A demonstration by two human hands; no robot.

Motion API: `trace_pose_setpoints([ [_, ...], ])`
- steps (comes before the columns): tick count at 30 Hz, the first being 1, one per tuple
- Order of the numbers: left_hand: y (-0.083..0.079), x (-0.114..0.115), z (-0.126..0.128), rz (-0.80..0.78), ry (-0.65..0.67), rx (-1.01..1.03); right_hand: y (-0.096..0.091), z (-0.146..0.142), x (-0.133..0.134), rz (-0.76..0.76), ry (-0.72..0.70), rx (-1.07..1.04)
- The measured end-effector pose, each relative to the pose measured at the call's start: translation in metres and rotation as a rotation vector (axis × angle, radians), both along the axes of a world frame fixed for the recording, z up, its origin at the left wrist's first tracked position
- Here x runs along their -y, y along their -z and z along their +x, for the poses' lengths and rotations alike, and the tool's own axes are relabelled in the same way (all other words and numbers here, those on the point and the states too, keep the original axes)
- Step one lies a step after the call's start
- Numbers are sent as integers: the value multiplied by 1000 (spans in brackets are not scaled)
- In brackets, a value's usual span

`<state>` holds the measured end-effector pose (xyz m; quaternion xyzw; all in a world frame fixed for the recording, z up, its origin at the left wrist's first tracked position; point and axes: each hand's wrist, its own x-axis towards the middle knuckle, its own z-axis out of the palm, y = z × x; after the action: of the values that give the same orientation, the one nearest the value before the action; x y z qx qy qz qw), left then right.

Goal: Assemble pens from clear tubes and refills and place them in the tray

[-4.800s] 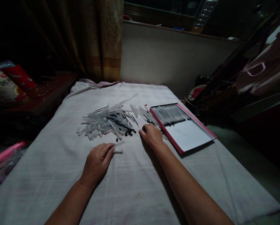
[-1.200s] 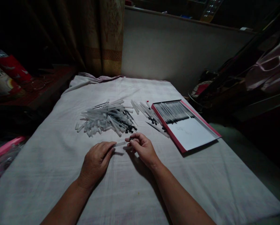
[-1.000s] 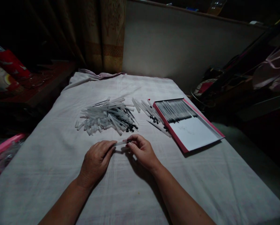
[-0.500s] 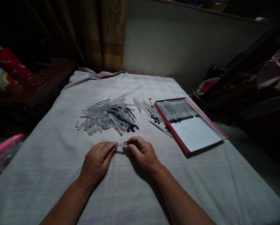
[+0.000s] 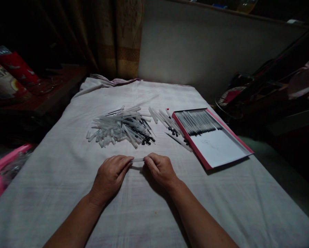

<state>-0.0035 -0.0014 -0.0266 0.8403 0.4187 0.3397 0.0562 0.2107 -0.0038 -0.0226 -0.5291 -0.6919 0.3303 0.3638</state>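
- From your fingers (image 5: 152,162), the tube pile (image 5: 115,129) blocks 11 o'clock.
- At 1 o'clock you have a narrow gap, pinched by loose tubes (image 5: 165,119).
- The box (image 5: 196,149) obstructs 2 o'clock.
- Your 6 o'clock is bare tabletop (image 5: 137,213).

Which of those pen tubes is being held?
The pale tube between left hand and right hand; only it is held, the others lie on the cloth or in the box.

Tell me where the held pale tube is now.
In the head view, the pale tube is just left of centre, spanning from the left hand to the right hand, on the near side of the heap of pen parts.
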Motion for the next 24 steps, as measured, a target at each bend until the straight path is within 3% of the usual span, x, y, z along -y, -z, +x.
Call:
trace_pose_setpoints([
  [5,0,0,0,-30,-30,12,-1,1,0,46,-30,-80],
  [24,0,0,0,-24,-20,-5,2,4,-1,77,-40,-43],
])
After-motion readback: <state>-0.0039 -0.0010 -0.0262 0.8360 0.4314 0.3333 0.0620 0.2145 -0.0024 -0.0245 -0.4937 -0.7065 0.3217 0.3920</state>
